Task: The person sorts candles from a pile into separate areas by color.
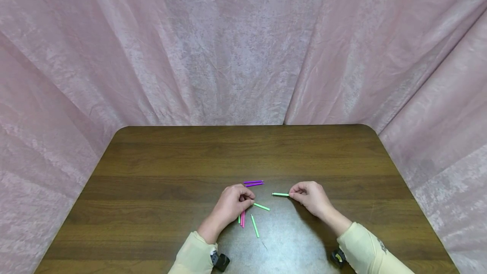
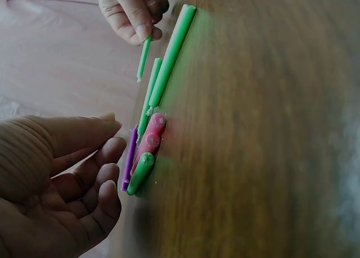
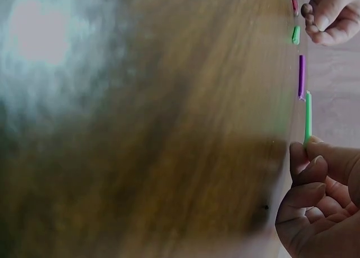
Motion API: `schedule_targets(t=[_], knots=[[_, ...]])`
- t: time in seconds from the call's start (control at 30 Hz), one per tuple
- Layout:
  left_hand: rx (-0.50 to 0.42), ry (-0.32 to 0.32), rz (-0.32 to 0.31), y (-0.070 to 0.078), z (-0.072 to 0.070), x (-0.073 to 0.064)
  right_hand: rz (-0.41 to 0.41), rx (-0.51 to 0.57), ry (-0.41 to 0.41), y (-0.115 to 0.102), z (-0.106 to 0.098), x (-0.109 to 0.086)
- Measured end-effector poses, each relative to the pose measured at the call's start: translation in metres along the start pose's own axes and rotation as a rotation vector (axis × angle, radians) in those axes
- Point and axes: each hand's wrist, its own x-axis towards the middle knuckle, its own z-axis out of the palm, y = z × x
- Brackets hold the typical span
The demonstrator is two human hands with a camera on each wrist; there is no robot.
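The right hand (image 1: 310,198) pinches a thin bright-green cylindrical stick (image 1: 280,194) above the brown wood-grain surface (image 1: 171,160), while the left hand (image 1: 232,200), fingers loosely curled and holding nothing, hovers beside green sticks (image 1: 261,207), pink sticks (image 1: 243,220) and purple sticks (image 1: 255,184).

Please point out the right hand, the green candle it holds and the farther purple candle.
Right hand (image 1: 311,198), head view, back of the hand.
Held green candle (image 3: 308,117), right wrist view, middle of its shaft.
Farther purple candle (image 1: 253,182), head view, middle of shaft.
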Motion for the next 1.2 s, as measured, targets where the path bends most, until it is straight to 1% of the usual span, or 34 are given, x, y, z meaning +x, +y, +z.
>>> schedule_targets(t=[0.3, 0.5, 0.77, 1.07, 1.2], knots=[[0.020, 0.004, 0.018, 0.0012, 0.0007, 0.0009, -0.006, -0.017, 0.003, 0.0019, -0.0023, 0.0028], [0.044, 0.000, 0.019, 0.0016, 0.0010, 0.0019, -0.012, -0.020, 0.001, 0.0024, -0.0028, 0.0039], [0.105, -0.007, 0.035, 0.0010, 0.0026, 0.0027, -0.002, -0.026, -0.002, 0.0026, -0.0030, 0.0045], [0.135, -0.012, 0.032, -0.0016, 0.0039, 0.0050, -0.018, -0.031, -0.003, 0.0042, -0.0032, 0.0045], [0.135, -0.009, 0.030, -0.0023, 0.0042, 0.0050, -0.023, -0.034, -0.006, 0.0049, -0.0031, 0.0047]])
